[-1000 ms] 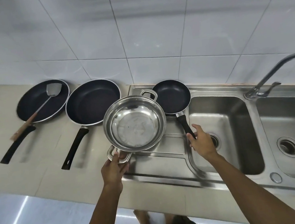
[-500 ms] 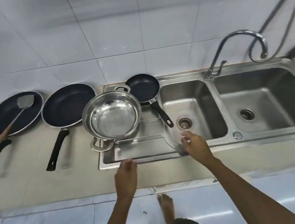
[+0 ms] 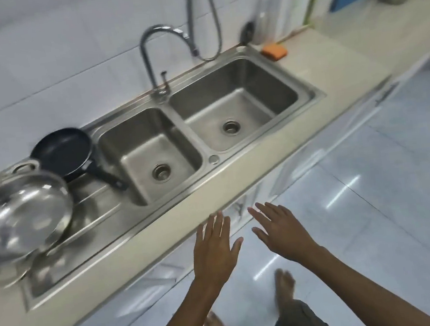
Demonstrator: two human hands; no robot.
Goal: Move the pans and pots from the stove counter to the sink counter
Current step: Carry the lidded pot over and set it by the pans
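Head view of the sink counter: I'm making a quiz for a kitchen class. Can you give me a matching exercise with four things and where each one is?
Things:
1. steel pot
2. black pan
3. orange sponge
4. tap

Places:
A. on the counter right of the sink
B. behind the divider between the two basins
C. at the near left of the draining board
D. on the draining board with its handle over the left basin's edge

Pairs: 1-C, 2-D, 3-A, 4-B
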